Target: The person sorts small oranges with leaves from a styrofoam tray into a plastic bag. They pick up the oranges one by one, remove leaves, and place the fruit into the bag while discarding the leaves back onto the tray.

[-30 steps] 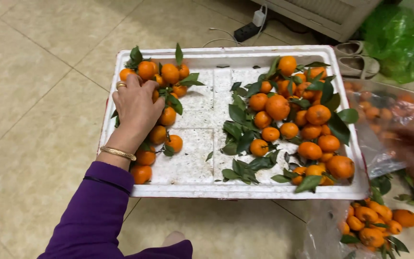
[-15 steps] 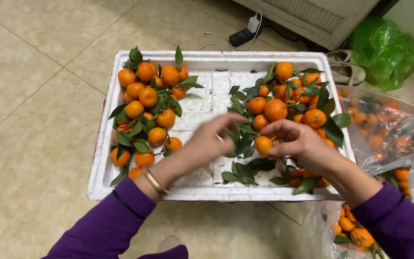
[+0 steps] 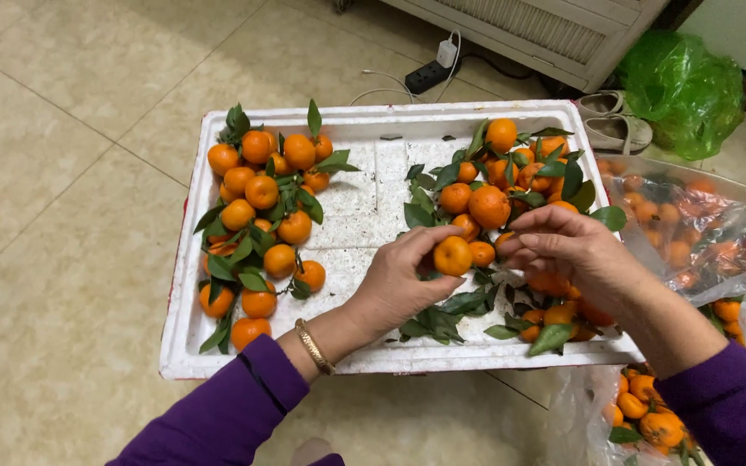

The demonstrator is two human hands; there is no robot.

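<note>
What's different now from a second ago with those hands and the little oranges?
The left hand left the left pile and crossed to the right pile, where its fingers now hold one mandarin. The right hand, earlier off at the tray's right edge, came in beside it. The white foam tray and both piles stayed put.

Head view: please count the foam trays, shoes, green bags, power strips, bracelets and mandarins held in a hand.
Foam tray: 1
Shoes: 2
Green bag: 1
Power strip: 1
Bracelet: 1
Held mandarin: 1
Total: 7
</note>
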